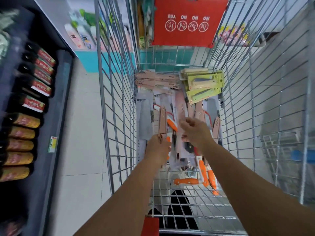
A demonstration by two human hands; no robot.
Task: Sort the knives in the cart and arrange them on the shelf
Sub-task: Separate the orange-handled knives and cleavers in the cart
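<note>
Both my arms reach down into a wire shopping cart (119, 103) full of packaged knives. My left hand (157, 147) grips a pink-sheathed knife (162, 121) together with an orange-handled knife (172, 125). My right hand (196, 132) hovers just right of them with fingers loosely curled, holding nothing that I can see. Below lie a steel cleaver (144, 120), pink sheathed knives (156, 80) at the far end, green-carded folding knives (204, 82) at the far right, and orange-handled knives (187, 181) at the near end.
A dark shelf (56, 116) on the left carries rows of red and yellow packaged goods (40, 86). The red child-seat flap (187, 21) stands at the cart's far end. Tiled floor (81, 133) runs between cart and shelf.
</note>
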